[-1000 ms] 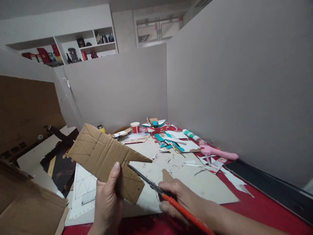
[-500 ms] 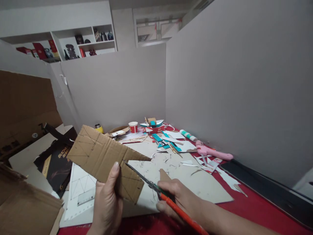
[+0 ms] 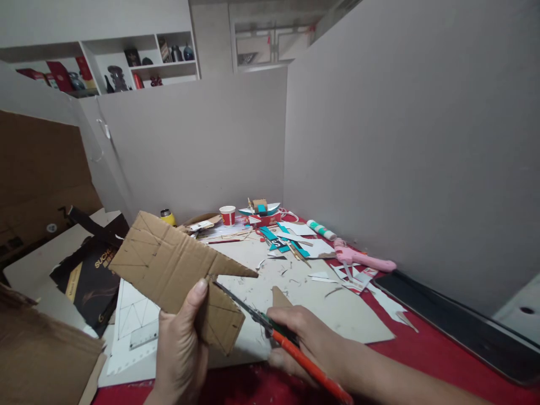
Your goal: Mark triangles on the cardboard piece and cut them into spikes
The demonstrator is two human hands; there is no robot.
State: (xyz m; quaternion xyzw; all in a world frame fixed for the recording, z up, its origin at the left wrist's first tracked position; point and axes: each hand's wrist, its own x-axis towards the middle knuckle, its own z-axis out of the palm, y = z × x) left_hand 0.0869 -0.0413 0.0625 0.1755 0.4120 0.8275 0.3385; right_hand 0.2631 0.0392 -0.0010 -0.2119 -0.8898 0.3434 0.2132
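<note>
My left hand (image 3: 183,337) pinches a piece of brown corrugated cardboard (image 3: 169,256), thumb on its front face. Pencil lines cross the cardboard, and a wedge-shaped notch opens on its right side. In my right hand (image 3: 306,343) are scissors (image 3: 291,349) with orange-red and green on the handles. Their dark blades reach to the inner corner of the notch, by the left thumb; I cannot tell how far they are parted. A pointed cardboard scrap (image 3: 280,296) shows just behind the right fingers; whether they touch it is unclear.
A white board (image 3: 337,320) with paper scraps lies on the red tabletop (image 3: 405,360). Farther back are a paper cup (image 3: 228,215), a small model boat (image 3: 260,208) and a pink glue gun (image 3: 363,259). A ruler (image 3: 144,336) and drawn sheet lie left; cardboard boxes (image 3: 46,343) stand beside them.
The view has shifted slightly, so the table scene sits a little farther left and higher. Both hands keep nearly the same hold, and the scissors stay at the notch corner.
</note>
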